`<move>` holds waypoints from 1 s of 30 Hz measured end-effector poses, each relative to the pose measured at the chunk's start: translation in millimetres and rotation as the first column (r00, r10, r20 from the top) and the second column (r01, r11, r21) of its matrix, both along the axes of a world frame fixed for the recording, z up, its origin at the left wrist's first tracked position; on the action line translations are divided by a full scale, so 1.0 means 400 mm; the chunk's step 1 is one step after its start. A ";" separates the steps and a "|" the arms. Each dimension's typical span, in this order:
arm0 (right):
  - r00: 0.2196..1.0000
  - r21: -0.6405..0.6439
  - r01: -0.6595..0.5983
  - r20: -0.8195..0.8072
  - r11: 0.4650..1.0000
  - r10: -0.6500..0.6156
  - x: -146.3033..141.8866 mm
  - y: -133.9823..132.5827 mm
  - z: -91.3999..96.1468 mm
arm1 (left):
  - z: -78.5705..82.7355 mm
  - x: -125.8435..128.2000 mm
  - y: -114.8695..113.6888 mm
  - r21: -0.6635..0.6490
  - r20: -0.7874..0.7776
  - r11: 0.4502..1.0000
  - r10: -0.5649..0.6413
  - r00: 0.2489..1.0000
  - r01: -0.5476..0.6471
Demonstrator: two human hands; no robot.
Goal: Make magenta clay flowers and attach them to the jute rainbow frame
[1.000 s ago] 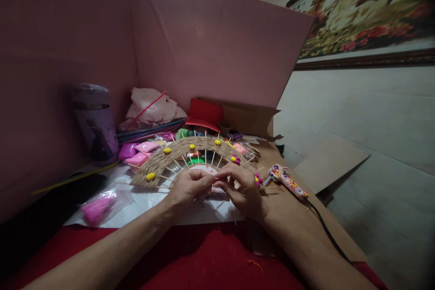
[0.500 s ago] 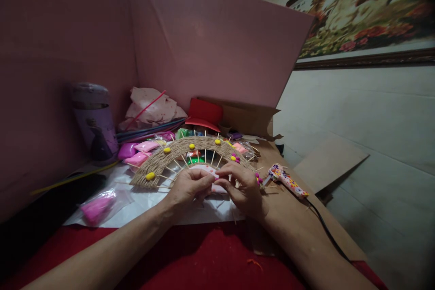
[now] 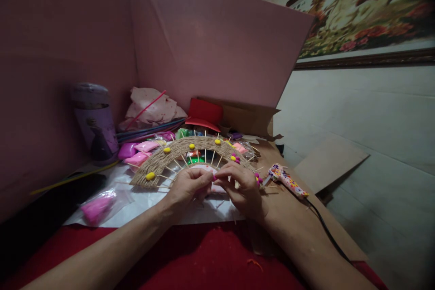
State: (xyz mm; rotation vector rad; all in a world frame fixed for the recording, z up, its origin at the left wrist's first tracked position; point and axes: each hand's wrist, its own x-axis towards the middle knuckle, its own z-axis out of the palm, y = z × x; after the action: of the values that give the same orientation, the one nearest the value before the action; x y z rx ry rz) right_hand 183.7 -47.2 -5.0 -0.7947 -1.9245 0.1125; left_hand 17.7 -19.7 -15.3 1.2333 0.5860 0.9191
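A small magenta piece of clay (image 3: 214, 176) is pinched where the fingertips of my two hands meet. My left hand (image 3: 190, 186) is closed, thumb against forefinger, on its left side. From the other side my right hand (image 3: 244, 189) grips it, fingers bent. Behind both hands lies a woven twine arch (image 3: 180, 150) with thin sticks poking out along its edges. Yellow clay dots (image 3: 150, 176) sit along the arch. Toward its right end, magenta petals (image 3: 259, 178) cluster by the yellow. My hands hide part of the arch's lower right and the pale pink piece below.
A flower-patterned glue gun (image 3: 287, 180) with a black cord rests on cardboard to the right. A bag of pink clay (image 3: 98, 206) lies at front left. Several more clay packets (image 3: 137, 158), a purple tumbler (image 3: 95, 122) and a red box-like item (image 3: 204, 113) stand behind.
My fingertips have shifted very slightly around the magenta clay, which shows a little more between them. Everything else stays in place.
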 end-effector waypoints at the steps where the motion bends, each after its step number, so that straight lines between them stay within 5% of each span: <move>1: 1.000 -0.016 0.006 0.009 1.000 -0.006 0.001 0.001 -0.001 | 0.002 0.000 0.000 -0.003 0.008 1.000 0.003 1.000 -0.003; 18: 1.000 0.013 -0.003 0.031 1.000 0.002 0.002 0.001 -0.005 | 0.016 0.001 -0.009 0.016 0.024 1.000 -0.001 1.000 0.001; 23: 0.998 -0.110 -0.036 -0.047 0.993 0.031 0.001 0.001 -0.004 | 0.027 -0.002 -0.014 0.020 0.049 0.998 -0.057 0.997 0.056; 25: 0.986 -0.242 -0.140 -0.118 0.960 0.115 -0.004 0.000 0.000 | 0.035 -0.006 -0.021 -0.007 0.082 0.995 -0.099 0.992 0.100; 30: 0.893 -0.466 -0.440 -0.141 0.768 0.427 -0.033 -0.012 0.005 | 0.057 -0.017 -0.047 -0.034 0.129 0.956 -0.283 0.950 0.290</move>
State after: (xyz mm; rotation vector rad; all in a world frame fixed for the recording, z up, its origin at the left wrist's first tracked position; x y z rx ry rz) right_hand 170.4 -52.1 -3.1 -0.6391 -2.0495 0.9254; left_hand 11.1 -38.4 7.3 1.1688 0.3193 0.7233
